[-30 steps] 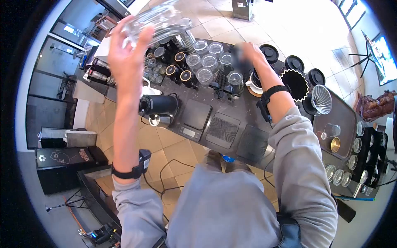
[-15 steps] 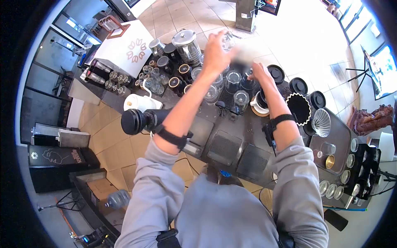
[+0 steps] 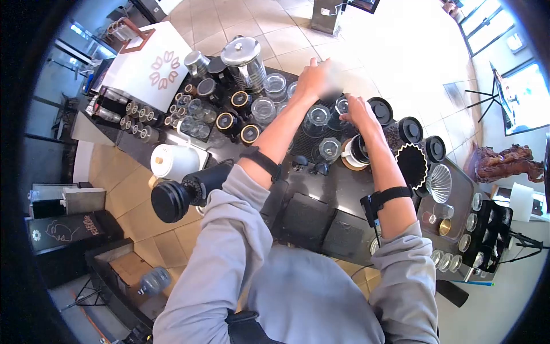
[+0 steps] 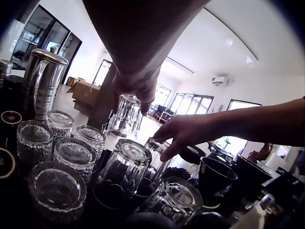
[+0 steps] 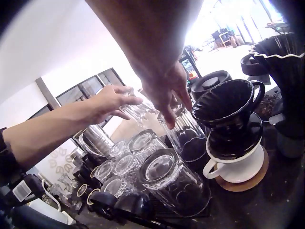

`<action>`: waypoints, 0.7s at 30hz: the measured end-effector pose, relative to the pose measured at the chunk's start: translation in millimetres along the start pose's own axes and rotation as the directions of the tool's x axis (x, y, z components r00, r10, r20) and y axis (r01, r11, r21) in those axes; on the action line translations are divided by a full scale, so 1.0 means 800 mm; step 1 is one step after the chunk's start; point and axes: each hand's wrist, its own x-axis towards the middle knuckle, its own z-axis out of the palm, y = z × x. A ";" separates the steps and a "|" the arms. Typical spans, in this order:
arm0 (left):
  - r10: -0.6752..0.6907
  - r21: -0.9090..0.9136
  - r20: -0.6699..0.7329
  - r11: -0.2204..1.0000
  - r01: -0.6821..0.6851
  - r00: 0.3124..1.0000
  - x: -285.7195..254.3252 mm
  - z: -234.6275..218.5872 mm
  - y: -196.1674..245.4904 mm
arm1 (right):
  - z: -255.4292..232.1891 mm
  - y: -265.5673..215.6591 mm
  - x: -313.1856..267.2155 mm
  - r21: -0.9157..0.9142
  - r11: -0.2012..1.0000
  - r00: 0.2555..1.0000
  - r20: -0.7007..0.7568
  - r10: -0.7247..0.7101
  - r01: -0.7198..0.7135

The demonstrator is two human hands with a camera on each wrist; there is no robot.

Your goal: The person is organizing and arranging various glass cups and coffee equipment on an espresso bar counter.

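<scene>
Towards twelve o'clock, your left hand [image 4: 135,86] grips a raised glass [image 4: 125,118]; towards one, your right hand [image 4: 183,132] grips an upturned tumbler [image 4: 155,164].

So I'm seeing a white kettle [image 3: 172,161] on the worktop [image 3: 342,188], a lidded metal pitcher [image 3: 243,66] and a big plastic bottle [image 3: 154,281] by a cardboard box [image 3: 129,268]

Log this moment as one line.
Left hand: holds clear faceted glass, raised | Right hand: grips second clear faceted glass, upturned | Near right hand: black ribbed dripper
</scene>
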 end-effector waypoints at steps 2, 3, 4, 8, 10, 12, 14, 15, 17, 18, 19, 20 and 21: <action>-0.004 0.023 0.029 1.000 0.003 1.000 0.008 0.010 -0.009 | 0.005 0.002 0.000 0.016 1.000 0.999 -0.043 -0.021 0.022; -0.020 0.014 0.074 1.000 0.019 0.997 0.011 0.013 -0.013 | 0.003 0.002 -0.002 0.028 0.999 0.998 -0.049 -0.029 0.030; -0.036 0.008 0.119 0.999 0.035 0.992 0.014 0.017 -0.015 | 0.002 0.001 -0.003 0.025 0.999 0.999 -0.043 -0.024 0.025; -0.015 -0.013 0.171 1.000 0.017 0.985 0.023 0.035 -0.021 | 0.003 0.000 -0.003 0.023 1.000 0.999 -0.042 -0.016 0.017; 0.000 -0.001 0.204 1.000 0.000 0.979 0.026 0.044 -0.024 | 0.002 0.000 -0.006 0.027 0.999 0.999 -0.048 -0.017 0.019; 0.014 0.012 0.218 1.000 -0.017 0.976 0.030 0.054 -0.027 | 0.002 0.000 -0.008 0.059 0.998 0.997 -0.077 -0.031 0.035; 0.033 0.027 0.231 0.999 -0.040 0.972 0.035 0.062 -0.030 | 0.002 -0.002 -0.008 0.071 0.997 0.998 -0.068 -0.005 0.010; 0.045 0.041 0.257 0.998 -0.057 0.965 0.036 0.063 -0.030 | 0.004 0.000 -0.007 0.075 0.997 0.997 -0.070 -0.015 0.020; 0.056 0.059 0.287 0.995 -0.076 0.956 0.036 0.065 -0.029 | 0.006 0.002 -0.005 0.080 0.996 0.997 -0.076 -0.029 0.035; 0.057 0.058 0.292 0.995 -0.078 0.955 0.035 0.069 -0.032 | 0.008 0.003 -0.007 0.082 0.996 0.997 -0.074 -0.024 0.030; 0.073 0.084 0.291 0.991 -0.102 0.954 0.035 0.073 -0.034 | 0.008 0.004 -0.007 0.085 0.995 0.996 -0.082 -0.040 0.047; 0.091 0.111 0.290 0.986 -0.127 0.953 0.038 0.077 -0.036 | 0.008 0.004 -0.006 0.086 0.994 0.994 -0.092 -0.056 0.064; 0.094 0.111 0.292 0.985 -0.132 0.952 0.039 0.077 -0.033 | 0.004 0.002 -0.009 0.097 0.995 0.997 -0.070 -0.024 0.031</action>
